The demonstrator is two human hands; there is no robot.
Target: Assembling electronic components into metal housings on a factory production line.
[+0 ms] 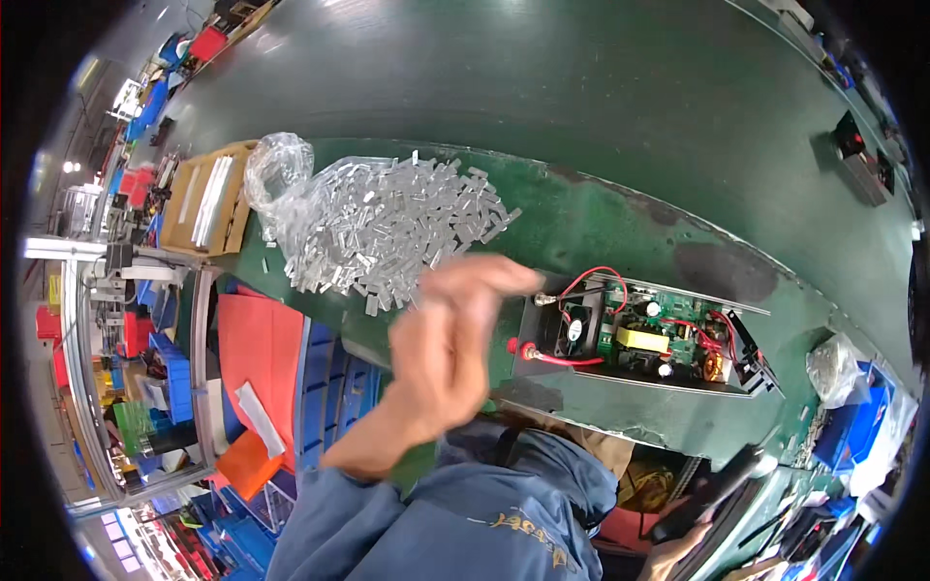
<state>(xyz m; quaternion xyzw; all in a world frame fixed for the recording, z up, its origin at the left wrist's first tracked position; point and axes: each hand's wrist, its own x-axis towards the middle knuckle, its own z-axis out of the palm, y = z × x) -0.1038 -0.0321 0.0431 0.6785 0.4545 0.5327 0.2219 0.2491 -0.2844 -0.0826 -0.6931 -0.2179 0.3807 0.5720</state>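
The left hand (444, 344) is raised in front of the body, between the heap (392, 223) of small silver metal pieces and the open unit (678, 339). This hand is blurred by motion, so I cannot tell whether its grip is spread or pinching something; its fingers point to the right, and their tips appear just beside the silver terminal (545, 299) at the left end of the unit, but contact cannot be judged. The right hand (675, 554) is low, near the bottom edge of the view, and its grip is closed around a black tool (712, 496), which slants up to the right and has a pale end. The unit lies on the green desk (531, 208), close to its near edge, with the long side running from left to right. Inside it are seen a black fan (579, 331) at the left end and a yellow part (642, 339) near the middle. One red wire (612, 270) makes an arch above the fan, and a red terminal (527, 351) sits at the lower left corner. The heap is to the left of the unit and well apart from it. A clear bag (278, 177) lies against the left side of the heap, and next to this bag is a brown box (235, 228) containing pale strips (213, 201). To the right of the unit, there is a blue bin (843, 433).
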